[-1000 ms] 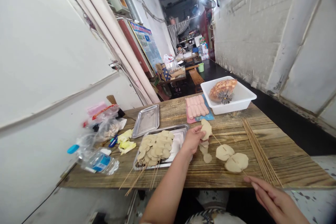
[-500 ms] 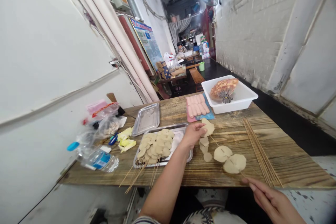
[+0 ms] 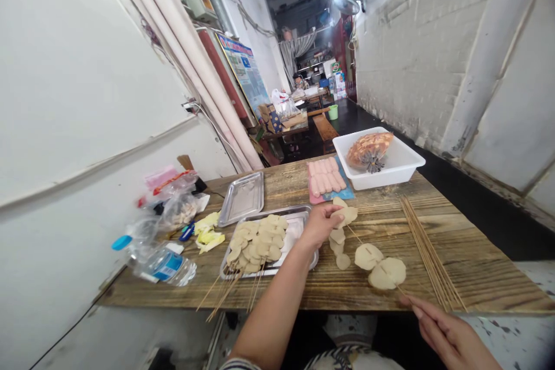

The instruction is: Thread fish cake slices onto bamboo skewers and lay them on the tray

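My left hand (image 3: pixel 318 224) pinches a pale round slice (image 3: pixel 344 215) above the wooden table (image 3: pixel 472 260), at the far tip of a thin bamboo skewer (image 3: pixel 354 235). Two larger slices (image 3: pixel 381 266) are threaded on that skewer. My right hand (image 3: pixel 446 332) holds the skewer's near end at the table's front edge, fingers closed on it. A few loose slices (image 3: pixel 338 245) lie on the wood under my left hand. Just left stands a metal tray (image 3: pixel 299 221) piled with finished skewers of slices (image 3: pixel 255 243).
A row of bare skewers (image 3: pixel 427 251) lies at the right. Behind are pink sausages (image 3: pixel 325 176) on a blue mat, a white tub (image 3: pixel 403 162) with skewered food, an empty tray (image 3: pixel 241 199), bags and a water bottle (image 3: pixel 162 263) at left.
My left hand has lowered the slice slightly toward the skewer tip. The threaded slices and my right hand have shifted little.
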The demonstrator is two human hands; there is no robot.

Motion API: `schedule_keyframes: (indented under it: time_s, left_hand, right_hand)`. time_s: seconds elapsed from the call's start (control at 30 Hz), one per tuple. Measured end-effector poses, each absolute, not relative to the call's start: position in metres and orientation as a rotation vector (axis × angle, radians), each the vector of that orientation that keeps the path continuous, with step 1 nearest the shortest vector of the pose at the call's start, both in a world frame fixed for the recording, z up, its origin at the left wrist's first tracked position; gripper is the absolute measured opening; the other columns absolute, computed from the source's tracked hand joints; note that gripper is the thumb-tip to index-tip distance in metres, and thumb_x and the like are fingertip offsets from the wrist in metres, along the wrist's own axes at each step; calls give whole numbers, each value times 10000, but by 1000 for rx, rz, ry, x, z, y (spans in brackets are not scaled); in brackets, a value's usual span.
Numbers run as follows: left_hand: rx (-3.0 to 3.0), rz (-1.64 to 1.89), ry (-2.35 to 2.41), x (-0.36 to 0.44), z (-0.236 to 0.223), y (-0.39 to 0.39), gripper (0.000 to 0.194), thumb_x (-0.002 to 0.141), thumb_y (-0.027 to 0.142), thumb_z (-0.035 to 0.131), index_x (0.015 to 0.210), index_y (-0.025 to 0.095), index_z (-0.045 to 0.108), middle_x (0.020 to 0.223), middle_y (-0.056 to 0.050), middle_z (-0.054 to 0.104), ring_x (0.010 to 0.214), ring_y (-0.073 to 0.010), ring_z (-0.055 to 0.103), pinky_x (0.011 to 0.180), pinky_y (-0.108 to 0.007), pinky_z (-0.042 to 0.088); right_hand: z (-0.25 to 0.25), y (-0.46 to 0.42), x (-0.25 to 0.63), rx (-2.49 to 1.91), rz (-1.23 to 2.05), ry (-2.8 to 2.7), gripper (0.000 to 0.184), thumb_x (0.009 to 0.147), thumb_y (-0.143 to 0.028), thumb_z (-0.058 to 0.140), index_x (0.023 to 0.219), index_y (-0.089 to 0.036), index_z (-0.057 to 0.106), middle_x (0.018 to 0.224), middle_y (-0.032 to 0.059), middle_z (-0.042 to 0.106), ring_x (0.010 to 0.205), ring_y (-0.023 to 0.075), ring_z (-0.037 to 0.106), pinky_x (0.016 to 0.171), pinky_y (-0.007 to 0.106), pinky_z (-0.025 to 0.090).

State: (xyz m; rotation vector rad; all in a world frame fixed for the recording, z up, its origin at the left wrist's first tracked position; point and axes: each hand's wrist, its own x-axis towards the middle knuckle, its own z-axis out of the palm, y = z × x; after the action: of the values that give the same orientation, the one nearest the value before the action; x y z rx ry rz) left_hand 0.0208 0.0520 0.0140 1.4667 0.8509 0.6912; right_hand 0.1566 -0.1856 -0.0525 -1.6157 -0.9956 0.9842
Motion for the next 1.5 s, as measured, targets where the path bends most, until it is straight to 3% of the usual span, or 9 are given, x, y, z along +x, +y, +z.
schedule_keyframes:
  time_s: [0.3,0.93,1.2,1.5]
  left_hand:
    - [1770,724,903,27,6,50,292,698,254,571,964,155,644,910,-40,661,773,-137,569,671,-220,436]
    - [1347,744,879,25,10,49,326,631,272,650,929,142,629,795,-24,631,637,-97,527,558,-212,426]
    - [1027,592,786,18,24,52,379,538,217,749,883,120,623,761,-31,593,638,-93,529,565,-222,421]
    - [768,514,696,17,27,54,223,633,54,660,829,112,571,690,-18,576,569,-77,531,553,-222,435]
  right_hand:
    - [-59,-184,156,-1588,1018,-947,372,757,-476,550,1024,-248,674,1080,69,669,995,211,606,804,237,475]
    - [-68,-179,148,-1506,985,-871,319,741,-423,599,986,-245,700,1063,64,679,979,217,616,825,250,470]
    - [-73,-179,148,-1464,1027,-810,391,711,-468,605,998,-220,699,1099,83,657,1027,235,591,839,274,465]
    - [-83,-174,142,-1346,1056,-719,367,698,-457,631,991,-247,702,1126,68,640,1062,227,564,847,272,454]
